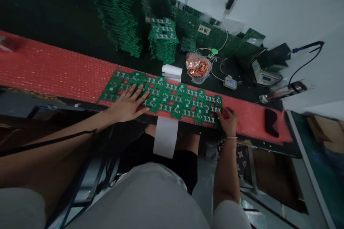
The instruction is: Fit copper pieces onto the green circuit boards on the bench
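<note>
Green circuit boards (pixel 176 98) lie side by side in a long panel-like row on red bubble wrap, in front of me. My left hand (pixel 126 105) rests flat on the left part of the row, its fingers spread. At the right end, my right hand (pixel 228 121) has its fingers bent around the edge of the last board (pixel 218 102); its exact grip is partly hidden. A strip of white paper (pixel 166 137) hangs over the table's front edge below the boards. Behind them sits a white paper roll (pixel 172 71).
Tall stacks of green boards (pixel 120 14) and a shorter stack (pixel 163 43) stand at the back. A clear bag of copper-coloured parts (pixel 198 67) lies behind the row. Right of it are a small white device (pixel 230 82), a bottle (pixel 283 92) and a dark case (pixel 271 122).
</note>
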`<state>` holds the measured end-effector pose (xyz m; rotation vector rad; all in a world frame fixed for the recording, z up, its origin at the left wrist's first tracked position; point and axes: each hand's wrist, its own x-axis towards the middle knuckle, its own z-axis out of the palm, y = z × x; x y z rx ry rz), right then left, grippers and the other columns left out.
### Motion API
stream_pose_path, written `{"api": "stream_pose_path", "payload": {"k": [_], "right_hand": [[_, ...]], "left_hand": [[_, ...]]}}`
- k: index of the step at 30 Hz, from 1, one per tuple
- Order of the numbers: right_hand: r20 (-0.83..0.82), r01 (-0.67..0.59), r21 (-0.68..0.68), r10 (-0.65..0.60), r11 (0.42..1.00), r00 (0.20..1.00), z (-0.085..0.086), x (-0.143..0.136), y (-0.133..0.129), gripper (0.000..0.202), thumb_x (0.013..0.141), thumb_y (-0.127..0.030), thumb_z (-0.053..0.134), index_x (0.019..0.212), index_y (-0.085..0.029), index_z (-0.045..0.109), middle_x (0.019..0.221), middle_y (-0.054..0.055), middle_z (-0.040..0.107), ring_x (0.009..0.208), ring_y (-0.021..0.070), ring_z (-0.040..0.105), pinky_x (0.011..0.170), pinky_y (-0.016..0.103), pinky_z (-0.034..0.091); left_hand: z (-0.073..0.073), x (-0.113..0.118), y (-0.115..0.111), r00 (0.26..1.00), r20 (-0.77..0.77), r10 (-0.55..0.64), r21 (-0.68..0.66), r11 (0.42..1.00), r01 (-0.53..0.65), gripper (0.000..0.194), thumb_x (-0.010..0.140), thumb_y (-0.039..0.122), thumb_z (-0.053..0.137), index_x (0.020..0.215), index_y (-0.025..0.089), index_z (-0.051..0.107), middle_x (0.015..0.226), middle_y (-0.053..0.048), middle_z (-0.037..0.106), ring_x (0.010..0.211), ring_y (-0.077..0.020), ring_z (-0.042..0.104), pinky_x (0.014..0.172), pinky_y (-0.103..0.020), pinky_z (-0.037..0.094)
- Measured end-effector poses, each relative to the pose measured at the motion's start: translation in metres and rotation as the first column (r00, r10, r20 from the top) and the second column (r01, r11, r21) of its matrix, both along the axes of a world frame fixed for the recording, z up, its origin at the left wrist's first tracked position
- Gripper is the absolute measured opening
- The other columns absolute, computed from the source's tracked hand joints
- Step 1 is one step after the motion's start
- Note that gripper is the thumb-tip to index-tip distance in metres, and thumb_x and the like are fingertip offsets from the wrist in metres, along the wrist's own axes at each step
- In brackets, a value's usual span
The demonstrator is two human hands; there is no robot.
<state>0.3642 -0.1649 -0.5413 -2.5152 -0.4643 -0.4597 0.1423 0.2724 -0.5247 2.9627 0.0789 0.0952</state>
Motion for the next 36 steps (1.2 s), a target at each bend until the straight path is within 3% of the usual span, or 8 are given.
{"api": "stream_pose_path", "payload": {"k": [4,10,15,18,24,29,33,36], "right_hand": [[-0.025,0.014,0.039,-0.013,0.999,1.000,0.000,0.002,0.000,0.065,0.076,-0.069,0.063,0.110,-0.014,0.071,0.116,0.018,0.061,0.111,0.0302,0.054,0.098,0.048,0.043],[-0.019,0.020,0.073,-0.019,0.997,1.000,-0.001,0.005,-0.001,0.060,0.081,-0.066,0.059,0.104,-0.013,0.073,0.112,0.018,0.064,0.108,0.0290,0.056,0.096,0.047,0.044],[0.017,0.006,0.057,-0.006,0.998,1.000,-0.001,0.004,0.000,0.059,0.084,-0.067,0.055,0.102,-0.014,0.075,0.109,0.017,0.065,0.106,0.0291,0.057,0.096,0.048,0.045],[0.011,-0.003,0.063,0.002,0.998,1.000,0.000,0.003,-0.001,0.062,0.082,-0.069,0.054,0.101,-0.015,0.075,0.109,0.016,0.065,0.104,0.0288,0.057,0.096,0.048,0.045],[-0.018,-0.032,0.092,0.034,0.995,0.999,0.003,0.002,-0.003,0.066,0.081,-0.073,0.053,0.100,-0.014,0.075,0.111,0.016,0.065,0.104,0.0280,0.058,0.096,0.047,0.045],[-0.011,-0.020,0.067,0.021,0.998,1.000,0.002,0.001,-0.004,0.067,0.079,-0.073,0.054,0.101,-0.014,0.074,0.111,0.017,0.064,0.105,0.0294,0.057,0.097,0.049,0.044],[-0.030,-0.021,0.083,0.023,0.996,0.999,0.001,0.003,-0.005,0.066,0.080,-0.072,0.054,0.102,-0.013,0.074,0.113,0.017,0.064,0.106,0.0293,0.056,0.098,0.050,0.044],[-0.055,-0.019,0.086,0.024,0.996,0.998,0.003,0.003,-0.006,0.066,0.080,-0.072,0.053,0.104,-0.014,0.073,0.114,0.018,0.063,0.108,0.0293,0.056,0.098,0.050,0.044]], "left_hand": [[-0.002,0.001,-0.004,1.000,-0.006,0.009,-0.005,1.000,-0.009,0.085,0.091,0.068,0.035,0.156,0.014,0.024,0.164,-0.016,0.004,0.150,-0.0415,-0.004,0.119,-0.059,0.011],[-0.004,0.004,-0.011,0.999,-0.026,0.022,0.001,1.000,-0.022,0.095,0.088,0.071,0.039,0.157,0.009,0.018,0.163,-0.020,-0.002,0.149,-0.0437,-0.008,0.118,-0.060,0.009],[0.000,0.003,-0.010,0.998,-0.051,0.023,-0.007,1.000,-0.023,0.093,0.088,0.075,0.035,0.157,0.014,0.021,0.164,-0.017,-0.002,0.150,-0.0414,-0.008,0.120,-0.056,0.008],[0.005,0.001,0.000,0.996,-0.086,0.030,-0.048,0.998,-0.034,0.089,0.089,0.075,0.026,0.158,0.020,0.019,0.165,-0.010,-0.001,0.151,-0.0376,0.000,0.120,-0.052,0.011],[0.007,-0.006,0.022,0.994,-0.019,0.109,-0.007,0.994,-0.109,0.102,0.088,0.076,0.011,0.155,0.000,0.017,0.163,-0.021,0.011,0.151,-0.0345,0.010,0.122,-0.049,0.008],[0.002,-0.008,0.018,0.999,0.016,0.039,0.087,0.995,-0.040,0.115,0.081,0.084,0.024,0.152,-0.006,0.024,0.161,-0.025,0.009,0.150,-0.0404,0.009,0.121,-0.051,0.007],[0.002,-0.008,0.011,0.999,0.020,0.042,0.117,0.992,-0.044,0.114,0.078,0.083,0.037,0.153,-0.002,0.024,0.161,-0.025,0.009,0.150,-0.0437,0.004,0.120,-0.056,0.006],[0.003,-0.006,0.011,0.999,0.005,0.053,0.105,0.993,-0.053,0.111,0.080,0.082,0.036,0.154,0.000,0.023,0.161,-0.024,0.010,0.150,-0.0435,0.003,0.119,-0.056,0.006]]}}
